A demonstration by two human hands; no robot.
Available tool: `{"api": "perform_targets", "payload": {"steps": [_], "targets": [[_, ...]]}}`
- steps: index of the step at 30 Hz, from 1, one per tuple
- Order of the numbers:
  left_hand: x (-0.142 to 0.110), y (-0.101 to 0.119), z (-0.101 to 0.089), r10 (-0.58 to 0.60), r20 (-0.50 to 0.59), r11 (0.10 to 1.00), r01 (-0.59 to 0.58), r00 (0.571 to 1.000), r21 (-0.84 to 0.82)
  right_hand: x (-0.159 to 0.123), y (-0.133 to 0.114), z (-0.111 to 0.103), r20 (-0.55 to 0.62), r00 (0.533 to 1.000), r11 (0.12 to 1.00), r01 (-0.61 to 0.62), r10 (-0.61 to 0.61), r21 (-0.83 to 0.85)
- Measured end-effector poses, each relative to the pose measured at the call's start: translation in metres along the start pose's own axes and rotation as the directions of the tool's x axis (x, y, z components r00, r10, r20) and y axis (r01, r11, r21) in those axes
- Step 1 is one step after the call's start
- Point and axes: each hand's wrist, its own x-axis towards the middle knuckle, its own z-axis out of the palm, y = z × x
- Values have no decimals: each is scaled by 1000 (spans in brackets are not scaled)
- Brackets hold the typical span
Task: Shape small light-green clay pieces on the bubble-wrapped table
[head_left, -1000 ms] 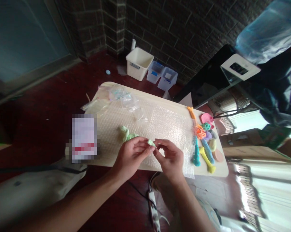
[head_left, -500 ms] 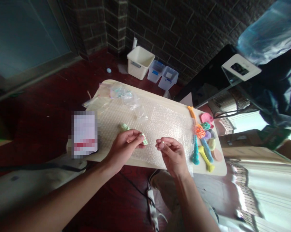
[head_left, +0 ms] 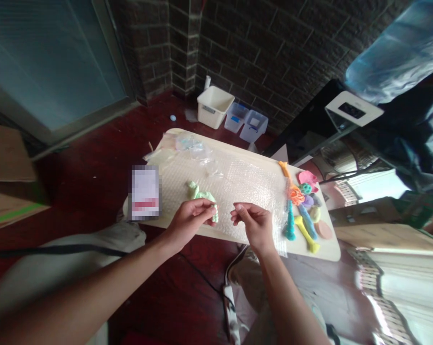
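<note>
My left hand (head_left: pixel 191 215) is closed, thumb against fingers, on a pale green clay piece (head_left: pixel 205 195). Small whitish-green lumps run in a row along the piece's right edge, just past my fingertips. At its left end a rounded lobe sticks up, and part of the piece is hidden behind the fingers. A short gap to the right, my right hand (head_left: pixel 255 223) has thumb and forefinger pinched together; whatever is between them is too small to make out. Both hands are over bubble wrap (head_left: pixel 252 187) on the cream table (head_left: pixel 329 249).
Coloured clay lumps and rolls sit at the table's right end, including a yellow roll (head_left: pixel 307 235), a teal roll (head_left: pixel 290 223) and a pink piece (head_left: pixel 307 178). Clear plastic bags (head_left: pixel 198 151) lie at the far left. A blurred white-and-red item (head_left: pixel 145 191) is at the left edge.
The view has shifted, and more of the green clay piece shows beside my left hand. The tiny pale ball seen earlier at my right fingertips is no longer clearly visible.
</note>
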Motion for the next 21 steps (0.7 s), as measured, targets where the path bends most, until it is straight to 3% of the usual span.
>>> {"api": "perform_targets", "payload": {"steps": [11, 21], "targets": [[16, 0, 23, 10, 66, 995, -3, 998, -100, 9, 3, -2, -5, 1000, 999, 13, -13, -32], [5, 13, 18, 33, 38, 989, -27, 999, -145, 0, -14, 12, -46, 995, 996, 83, -85, -40]]}}
